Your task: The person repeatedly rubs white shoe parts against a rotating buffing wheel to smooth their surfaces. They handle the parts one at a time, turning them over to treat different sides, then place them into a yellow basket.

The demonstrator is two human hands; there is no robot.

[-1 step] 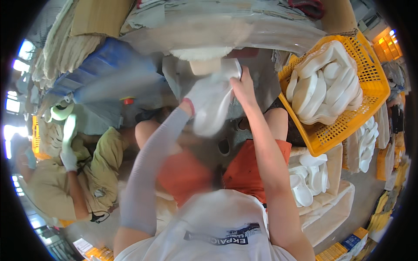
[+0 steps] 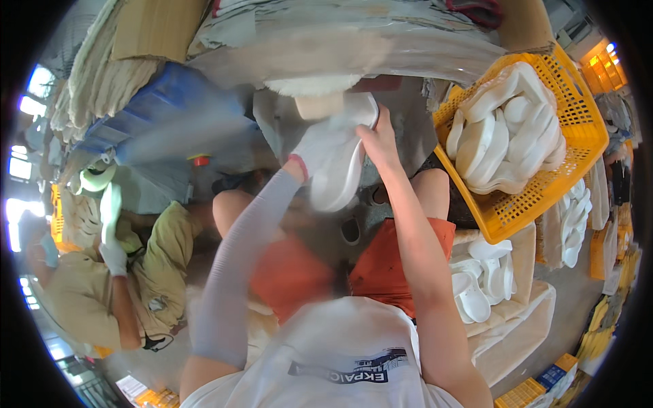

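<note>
Nothing can be seen to have shifted since the earlier frame: both hands are held at the same height against the same blurred white fleecy buffing wheel point(image 2: 313, 83), and the white moulded foam shoe sole point(image 2: 340, 166) is pressed up to it as before, probably so that its edge can be worked by the wheel.

Off to the right, an orange perforated plastic basket point(image 2: 537, 204) is tilted toward the seated person, presumably to keep the heap of white soles point(image 2: 507, 129) in it within reach; more white soles point(image 2: 479, 282) are stacked on a pale bench below it.

On the left, a co-worker in a yellowish shirt point(image 2: 81, 292) is seen with one white-gloved hand point(image 2: 112, 257) raised around a pale green sole.

The sole is gripped from the left by the gloved left hand point(image 2: 320, 146), fingers curled over its upper side, and steadied near the toe by the bare right hand point(image 2: 377, 139), fingers closed on its rim.

How far the fingertips wrap cannot be told, being smeared by motion, and the wheel's mounting is hidden behind the sole
</note>
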